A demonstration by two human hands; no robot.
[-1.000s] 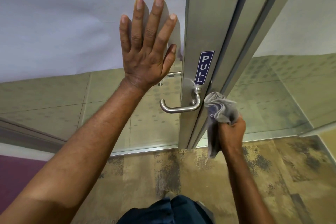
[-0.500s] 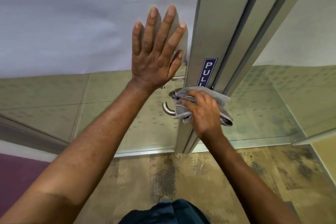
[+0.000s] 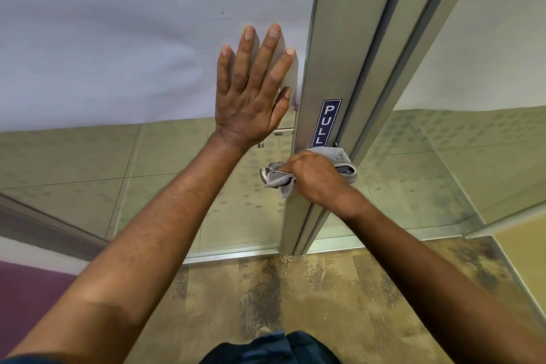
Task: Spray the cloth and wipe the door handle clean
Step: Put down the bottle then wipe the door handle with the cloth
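My right hand grips a grey cloth wrapped over the metal lever door handle. Only the handle's rounded left tip shows past the cloth; the rest is hidden under cloth and hand. My left hand lies flat with fingers spread on the frosted glass panel, just left of the aluminium door frame. No spray bottle is in view.
A blue PULL sticker sits on the frame just above the handle. A second glass panel angles off to the right. Patterned brown carpet covers the floor below, with a purple strip at the left.
My right hand rose from right of the frame and brought the cloth onto the handle, then closed tighter around it. My left hand stayed pressed on the glass.
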